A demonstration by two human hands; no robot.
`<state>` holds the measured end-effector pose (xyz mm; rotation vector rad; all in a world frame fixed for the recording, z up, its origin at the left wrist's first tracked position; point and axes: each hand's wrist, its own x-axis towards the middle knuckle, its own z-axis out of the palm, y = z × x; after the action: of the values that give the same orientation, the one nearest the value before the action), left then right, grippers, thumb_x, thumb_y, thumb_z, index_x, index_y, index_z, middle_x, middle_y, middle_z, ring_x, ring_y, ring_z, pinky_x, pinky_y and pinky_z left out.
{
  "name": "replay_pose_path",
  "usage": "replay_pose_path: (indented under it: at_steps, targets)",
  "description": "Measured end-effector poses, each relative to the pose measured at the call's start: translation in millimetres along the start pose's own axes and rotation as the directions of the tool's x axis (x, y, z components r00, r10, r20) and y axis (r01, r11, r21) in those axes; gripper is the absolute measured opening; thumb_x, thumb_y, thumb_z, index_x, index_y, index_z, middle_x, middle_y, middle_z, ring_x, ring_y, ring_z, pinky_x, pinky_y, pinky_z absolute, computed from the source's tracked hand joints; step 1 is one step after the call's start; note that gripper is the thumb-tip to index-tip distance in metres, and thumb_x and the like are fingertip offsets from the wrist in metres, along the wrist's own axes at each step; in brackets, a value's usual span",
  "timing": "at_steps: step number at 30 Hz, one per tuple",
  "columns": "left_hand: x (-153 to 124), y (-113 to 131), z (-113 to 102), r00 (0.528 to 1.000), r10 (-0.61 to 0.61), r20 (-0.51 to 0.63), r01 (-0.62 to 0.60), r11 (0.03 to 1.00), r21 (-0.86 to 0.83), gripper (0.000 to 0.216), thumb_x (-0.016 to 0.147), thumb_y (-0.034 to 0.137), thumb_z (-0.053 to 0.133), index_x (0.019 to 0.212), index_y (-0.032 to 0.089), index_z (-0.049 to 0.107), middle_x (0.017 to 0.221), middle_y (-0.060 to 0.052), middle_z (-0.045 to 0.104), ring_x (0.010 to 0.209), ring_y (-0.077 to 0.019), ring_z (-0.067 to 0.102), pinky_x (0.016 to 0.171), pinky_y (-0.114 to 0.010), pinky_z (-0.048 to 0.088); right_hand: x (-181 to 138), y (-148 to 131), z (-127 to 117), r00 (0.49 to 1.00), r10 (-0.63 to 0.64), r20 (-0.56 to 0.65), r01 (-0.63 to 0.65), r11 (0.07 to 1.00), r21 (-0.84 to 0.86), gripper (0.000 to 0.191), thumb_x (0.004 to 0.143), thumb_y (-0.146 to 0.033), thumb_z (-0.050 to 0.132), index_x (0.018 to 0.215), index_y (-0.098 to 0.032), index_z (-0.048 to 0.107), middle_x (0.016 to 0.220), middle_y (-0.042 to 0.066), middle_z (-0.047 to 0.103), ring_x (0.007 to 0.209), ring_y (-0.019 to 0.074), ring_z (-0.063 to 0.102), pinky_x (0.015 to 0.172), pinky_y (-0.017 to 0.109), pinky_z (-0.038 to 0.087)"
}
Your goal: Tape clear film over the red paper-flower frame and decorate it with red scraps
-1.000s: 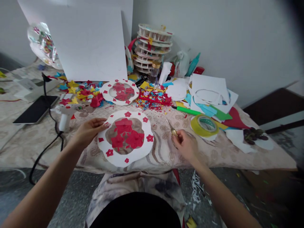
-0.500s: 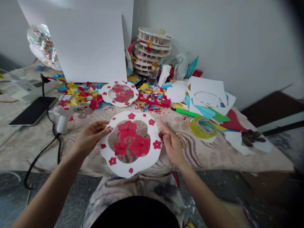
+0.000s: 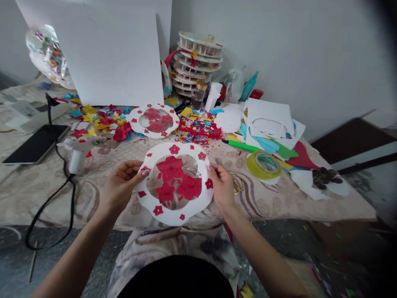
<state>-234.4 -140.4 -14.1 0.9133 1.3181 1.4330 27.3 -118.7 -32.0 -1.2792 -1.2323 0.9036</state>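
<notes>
A white scalloped paper frame [image 3: 169, 216] with a clear middle is held up between my two hands at the table's front edge. Small red flowers and diamonds dot its rim, and large red paper flowers [image 3: 169, 169] show in its window. My left hand [image 3: 124, 182] pinches the left rim between thumb and fingers. At the right rim, my right hand [image 3: 221, 186] grips with its thumb on top. Gold-handled scissors [image 3: 238, 184] lie just beyond my right hand, their blades hidden. A similar decorated frame [image 3: 132, 120] lies flat farther back.
On the left are a white glue gun [image 3: 77, 155] with a looping black cord and a phone [image 3: 35, 145]. Yellow tape [image 3: 259, 169], a green marker [image 3: 242, 145] and paper scraps lie right. A stack of white rings [image 3: 198, 62] stands behind coloured confetti [image 3: 198, 132].
My right hand has closed onto the right rim; its index finger was extended before. The frame has shifted slightly right and turned a little. The camera view has moved slightly.
</notes>
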Motion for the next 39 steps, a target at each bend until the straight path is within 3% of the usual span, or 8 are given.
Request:
replay_pose_path:
  at_steps: [5, 8, 11, 15, 17, 26, 32, 39]
  targets:
    - [-1, -3, -1, 1.0, 0.0, -0.016, 0.0, 1.0, 0.031, 0.043, 0.058, 0.032, 0.084, 0.091, 0.016, 0.063, 0.08, -0.001, 0.066, 0.064, -0.0097, 0.06, 0.055, -0.017, 0.048, 4, 3, -3, 0.995, 0.024, 0.099, -0.024, 1.0, -0.002, 0.029, 0.085, -0.048, 0.053, 0.083, -0.019, 0.057, 0.071, -0.001, 0.058, 0.062, 0.0123, 0.054, 0.056, 0.024, 0.046]
    - [0, -4, -2, 1.0, -0.001, -0.013, 0.001, 1.0, 0.025, 0.044, 0.058, 0.031, 0.084, 0.093, 0.016, 0.062, 0.079, 0.0, 0.065, 0.062, -0.0088, 0.059, 0.055, -0.017, 0.047, 6, -2, -8, 0.986, -0.041, 0.163, 0.051, 0.997, -0.057, 0.033, 0.087, -0.043, 0.051, 0.111, -0.02, 0.054, 0.078, 0.0, 0.06, 0.065, 0.0137, 0.055, 0.058, 0.026, 0.048]
    - [2, -5, -3, 1.0, -0.004, -0.006, 0.004, 1.0, 0.021, 0.044, 0.058, 0.031, 0.084, 0.094, 0.016, 0.062, 0.079, 0.0, 0.065, 0.063, -0.0088, 0.06, 0.056, -0.017, 0.047, 7, -11, -13, 0.967, -0.153, 0.204, 0.19, 0.966, -0.176, 0.05, 0.091, -0.038, 0.046, 0.138, -0.023, 0.038, 0.087, 0.003, 0.063, 0.074, 0.0165, 0.059, 0.069, 0.031, 0.051]
    - [1, -6, -2, 1.0, 0.003, -0.008, -0.003, 1.0, 0.02, 0.044, 0.058, 0.031, 0.084, 0.093, 0.016, 0.062, 0.079, 0.0, 0.065, 0.064, -0.01, 0.06, 0.058, -0.019, 0.048, 8, -16, -14, 0.925, -0.273, 0.263, 0.335, 0.914, -0.231, 0.042, 0.095, -0.035, 0.038, 0.135, -0.026, 0.045, 0.128, 0.007, 0.056, 0.12, 0.0208, 0.05, 0.101, 0.039, 0.041]
    - [0, -5, 0, 1.0, 0.006, 0.009, -0.006, 1.0, 0.011, 0.043, 0.058, 0.03, 0.084, 0.092, 0.016, 0.062, 0.079, 0.0, 0.065, 0.064, -0.0096, 0.06, 0.057, -0.018, 0.048, 9, -15, -13, 0.921, -0.286, 0.264, 0.346, 0.912, -0.221, 0.041, 0.095, -0.035, 0.037, 0.134, -0.026, 0.046, 0.135, 0.005, 0.052, 0.126, 0.02, 0.045, 0.106, 0.039, 0.036]
    - [-6, -4, 6, 0.999, -0.011, 0.048, 0.01, 1.0, 0.024, 0.043, 0.059, 0.032, 0.083, 0.092, 0.016, 0.06, 0.075, 0.0, 0.066, 0.061, -0.0108, 0.061, 0.055, -0.02, 0.047, 18, -15, -18, 0.948, -0.187, 0.256, 0.259, 0.923, -0.286, 0.035, 0.094, -0.04, 0.037, 0.122, -0.022, 0.048, 0.104, 0.006, 0.065, 0.091, 0.0194, 0.061, 0.08, 0.033, 0.048]
    - [-8, -5, 8, 0.998, 0.033, 0.055, -0.033, 0.999, -0.003, 0.044, 0.064, 0.029, 0.08, 0.095, 0.019, 0.051, 0.073, 0.002, 0.065, 0.063, -0.0106, 0.061, 0.056, -0.019, 0.046, 17, -12, -19, 0.945, -0.222, 0.238, 0.309, 0.844, -0.439, 0.025, 0.094, -0.037, 0.039, 0.109, -0.021, 0.051, 0.09, 0.006, 0.066, 0.076, 0.0202, 0.061, 0.071, 0.032, 0.046]
    - [-16, -6, 15, 0.964, 0.265, 0.012, -0.262, 0.946, 0.188, 0.03, 0.074, 0.031, 0.07, 0.097, 0.022, 0.054, 0.079, 0.002, 0.063, 0.072, -0.0132, 0.06, 0.064, -0.023, 0.047, 12, -5, -15, 0.951, -0.273, 0.144, 0.309, 0.842, -0.443, 0.026, 0.093, -0.038, 0.04, 0.109, -0.02, 0.05, 0.092, 0.007, 0.066, 0.078, 0.0208, 0.061, 0.069, 0.032, 0.046]
